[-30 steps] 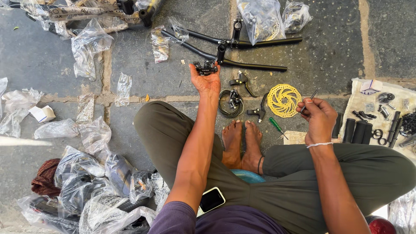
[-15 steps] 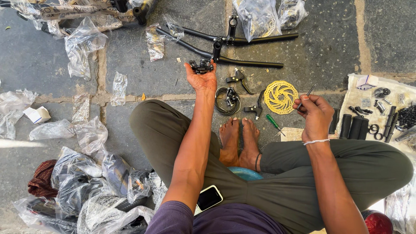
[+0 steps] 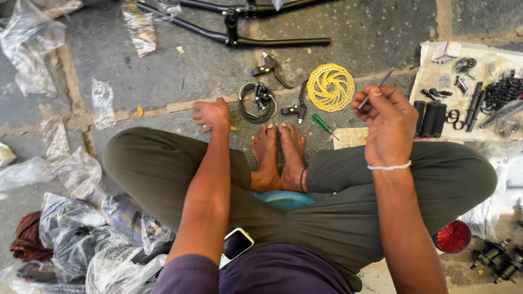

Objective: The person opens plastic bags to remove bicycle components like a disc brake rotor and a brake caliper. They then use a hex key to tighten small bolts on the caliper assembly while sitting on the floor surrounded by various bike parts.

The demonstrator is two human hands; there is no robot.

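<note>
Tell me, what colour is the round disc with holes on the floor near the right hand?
The disc is yellow, seen clearly in the head view.

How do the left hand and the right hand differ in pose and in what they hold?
The left hand is low near the stone floor, beside the left knee, and no object shows in it; the right hand is raised above the right leg. The left hand's fingers are curled downward, while the right hand pinches a thin metal tool. Both reach forward over the crossed legs.
</note>
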